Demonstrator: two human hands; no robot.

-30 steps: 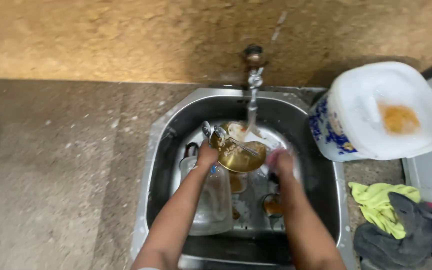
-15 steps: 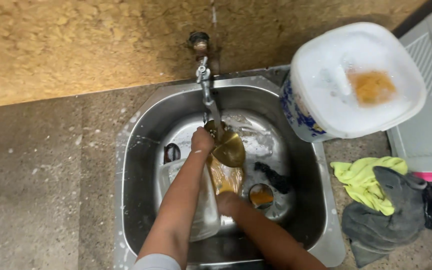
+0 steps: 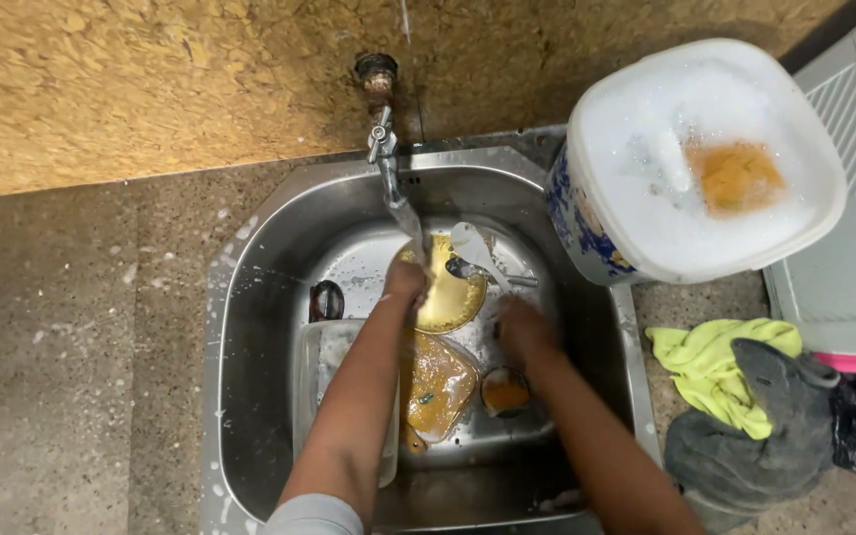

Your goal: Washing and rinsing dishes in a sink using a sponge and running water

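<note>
Yellow plate [image 3: 451, 292] sits under the tap [image 3: 385, 163], my left hand [image 3: 405, 282] gripping its rim; right hand [image 3: 522, 332] blurred, grip unclear. Blue-patterned white tub [image 3: 646, 243] stands beyond my right hand.

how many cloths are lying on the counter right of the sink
2: a yellow cloth beside the sink's right rim, and a grey cloth partly over it, nearer the frame's bottom corner. More may be hidden beneath them.
</note>
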